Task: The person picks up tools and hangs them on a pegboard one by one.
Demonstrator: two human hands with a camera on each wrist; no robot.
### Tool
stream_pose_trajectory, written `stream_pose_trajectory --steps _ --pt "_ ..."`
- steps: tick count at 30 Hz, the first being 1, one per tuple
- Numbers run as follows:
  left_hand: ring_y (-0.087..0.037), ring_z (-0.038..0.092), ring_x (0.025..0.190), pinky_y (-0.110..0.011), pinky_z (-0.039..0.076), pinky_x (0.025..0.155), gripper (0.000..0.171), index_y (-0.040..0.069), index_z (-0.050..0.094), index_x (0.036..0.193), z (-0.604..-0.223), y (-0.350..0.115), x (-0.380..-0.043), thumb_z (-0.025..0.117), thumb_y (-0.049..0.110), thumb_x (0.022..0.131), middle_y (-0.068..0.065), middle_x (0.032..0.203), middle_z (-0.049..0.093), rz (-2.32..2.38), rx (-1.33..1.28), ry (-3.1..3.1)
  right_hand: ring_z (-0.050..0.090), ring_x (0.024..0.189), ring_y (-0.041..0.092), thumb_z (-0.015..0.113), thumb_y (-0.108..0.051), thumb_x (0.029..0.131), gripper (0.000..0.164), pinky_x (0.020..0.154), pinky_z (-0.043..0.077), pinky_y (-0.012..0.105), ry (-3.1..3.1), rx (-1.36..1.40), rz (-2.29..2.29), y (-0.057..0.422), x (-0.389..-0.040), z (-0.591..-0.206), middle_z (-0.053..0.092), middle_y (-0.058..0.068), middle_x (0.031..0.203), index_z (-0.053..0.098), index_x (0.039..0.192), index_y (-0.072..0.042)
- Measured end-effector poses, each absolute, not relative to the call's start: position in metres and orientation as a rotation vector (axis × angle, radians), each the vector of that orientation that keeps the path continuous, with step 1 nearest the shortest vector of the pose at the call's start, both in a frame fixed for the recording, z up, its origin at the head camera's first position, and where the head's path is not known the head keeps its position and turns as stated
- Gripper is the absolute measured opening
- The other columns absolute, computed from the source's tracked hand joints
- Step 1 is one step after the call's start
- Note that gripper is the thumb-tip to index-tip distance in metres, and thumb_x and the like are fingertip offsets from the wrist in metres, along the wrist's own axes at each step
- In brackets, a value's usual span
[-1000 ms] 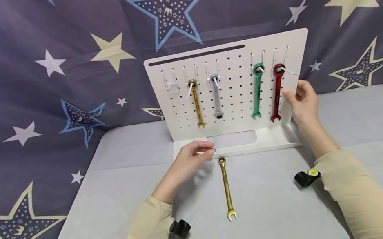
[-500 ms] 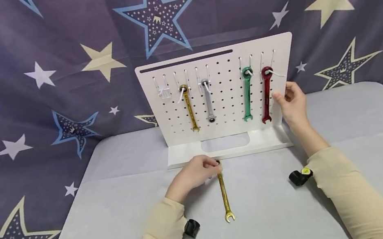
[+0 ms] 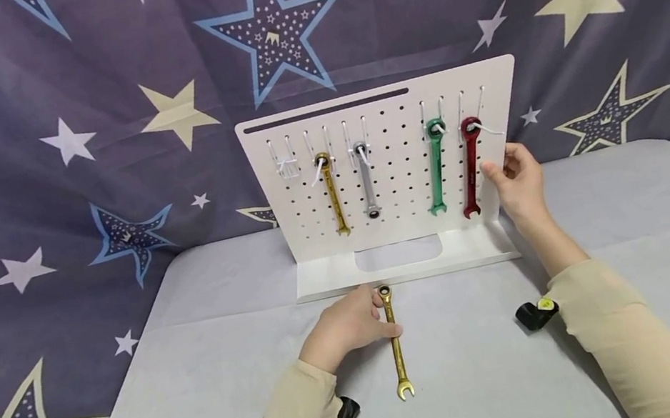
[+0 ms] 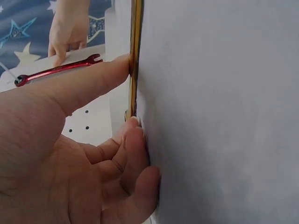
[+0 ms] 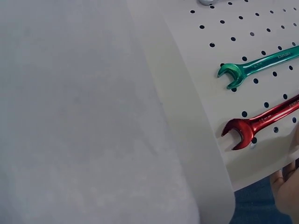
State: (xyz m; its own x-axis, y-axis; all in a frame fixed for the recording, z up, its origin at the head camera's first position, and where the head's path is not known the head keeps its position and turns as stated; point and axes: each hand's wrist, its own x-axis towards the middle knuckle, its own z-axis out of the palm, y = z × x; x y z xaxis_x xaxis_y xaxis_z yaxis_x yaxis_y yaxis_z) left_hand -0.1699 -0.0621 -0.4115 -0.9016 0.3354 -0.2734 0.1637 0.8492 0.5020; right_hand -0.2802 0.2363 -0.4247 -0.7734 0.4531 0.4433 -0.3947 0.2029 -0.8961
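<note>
A gold ratcheting combination wrench (image 3: 398, 362) lies on the table in front of the white pegboard (image 3: 397, 192), ring end toward the board. My left hand (image 3: 342, 327) is on it: the thumb crosses the shaft and the fingertips meet the ring end. In the left wrist view, the thumb (image 4: 100, 79) touches the wrench's edge and the curled fingers (image 4: 135, 149) rest against the table. My right hand (image 3: 522, 188) grips the pegboard's right edge, thumb in front, other fingers partly hidden behind. Nearest to it hangs a red wrench (image 3: 471, 170).
Also hanging on the board's hooks are a gold wrench (image 3: 334, 198), a silver wrench (image 3: 367, 182) and a green wrench (image 3: 436, 168). At the far left is a bare white hook (image 3: 287, 165). A star-patterned curtain (image 3: 114, 76) stands behind the grey-covered table (image 3: 464, 377).
My left hand has come from the board's front edge onto the ring end of the loose gold wrench, its thumb now on the shaft. My right hand keeps its hold. The head view has shifted slightly.
</note>
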Motion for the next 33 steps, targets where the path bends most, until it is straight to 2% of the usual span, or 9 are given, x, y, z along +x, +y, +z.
stream_pose_trajectory --steps 7,14,21,27,33 --pt "-0.013 0.055 0.079 -0.038 0.046 0.081 0.034 0.012 0.060 0.103 -0.412 -0.064 -0.174 0.083 0.025 0.081 0.006 0.088 0.060 0.666 0.392 2.666 0.051 0.074 0.004 0.067 0.002 0.090 0.029 0.069 0.043 0.014 -1.817 -0.060 1.677 0.235 -0.269 -0.414 0.057 -0.015 0.077 0.054 0.113 0.013" --pt "-0.010 0.055 0.072 -0.031 0.045 0.072 0.025 0.013 0.065 0.100 -0.413 -0.071 -0.179 0.080 0.016 0.081 0.007 0.082 0.060 0.716 0.408 2.628 0.052 0.075 0.003 0.067 0.002 0.090 0.031 0.069 0.044 0.013 -1.831 -0.040 1.680 0.230 -0.258 -0.405 0.059 -0.016 0.078 0.053 0.114 0.016" --pt "-0.010 0.056 0.074 -0.032 0.047 0.075 0.017 0.014 0.070 0.096 -0.412 -0.075 -0.179 0.077 0.013 0.081 0.007 0.081 0.062 0.726 0.434 2.621 0.052 0.075 0.002 0.066 0.002 0.090 0.034 0.069 0.043 0.013 -1.830 -0.021 1.674 0.230 -0.261 -0.407 0.058 -0.015 0.079 0.051 0.116 0.018" --pt "-0.009 0.056 0.072 -0.030 0.047 0.071 0.013 0.014 0.072 0.091 -0.413 -0.077 -0.180 0.076 0.010 0.079 0.007 0.079 0.063 0.744 0.449 2.626 0.053 0.078 0.001 0.066 0.002 0.091 0.034 0.071 0.044 0.014 -1.830 -0.047 1.680 0.236 -0.276 -0.421 0.059 -0.018 0.082 0.052 0.118 0.015" --pt "-0.008 0.053 0.067 -0.026 0.043 0.063 0.011 0.017 0.072 0.085 -0.415 -0.078 -0.180 0.077 0.011 0.078 0.009 0.076 0.062 0.712 0.464 2.657 0.054 0.079 0.002 0.067 0.003 0.090 0.025 0.072 0.044 0.014 -1.810 -0.051 1.694 0.238 -0.282 -0.425 0.060 -0.018 0.082 0.056 0.112 0.009"
